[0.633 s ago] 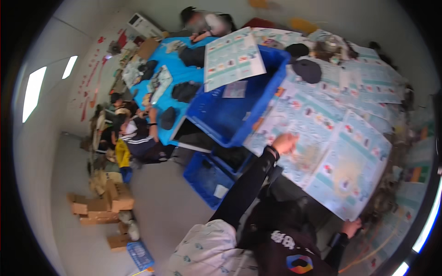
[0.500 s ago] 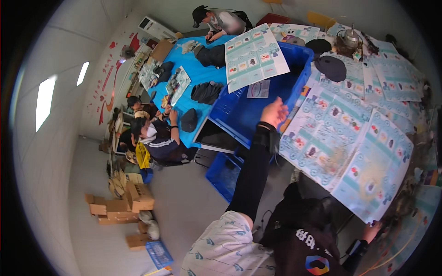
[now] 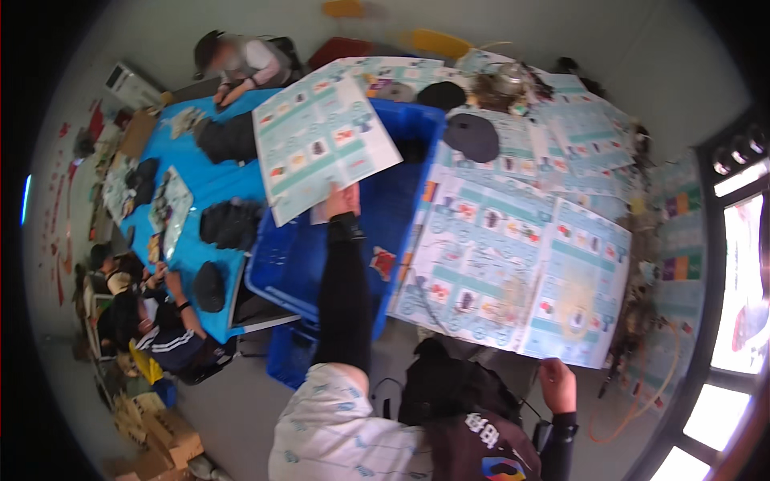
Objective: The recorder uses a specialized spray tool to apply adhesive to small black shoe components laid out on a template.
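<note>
My left hand (image 3: pixel 343 200) reaches over the blue plastic crate (image 3: pixel 309 276) at the lower edge of a printed sheet (image 3: pixel 321 136). Its fingers are partly hidden and blurred, and a small pale pinkish packet (image 3: pixel 319 213) shows beside them. The sheet leans across the crate's far left part. A red and white scrap (image 3: pixel 382 263) lies inside the crate by its right wall. Off the front edge of the right-hand table, my right hand (image 3: pixel 559 386) is closed with curled fingers; whether anything small is in them is hidden.
Printed sheets (image 3: pixel 481 264) cover the right-hand table, with dark caps (image 3: pixel 472 137) and a metal pot (image 3: pixel 510 78) farther back. The blue-covered table (image 3: pixel 172 148) carries dark caps (image 3: pixel 209 287). Co-workers (image 3: pixel 172 329) sit at its left and far sides. A second blue crate (image 3: pixel 290 353) stands below.
My left hand has moved farther into the crate, up to the sheet's lower edge. My right hand has left the table sheet's corner and drawn back. The whole view has turned rightward.
</note>
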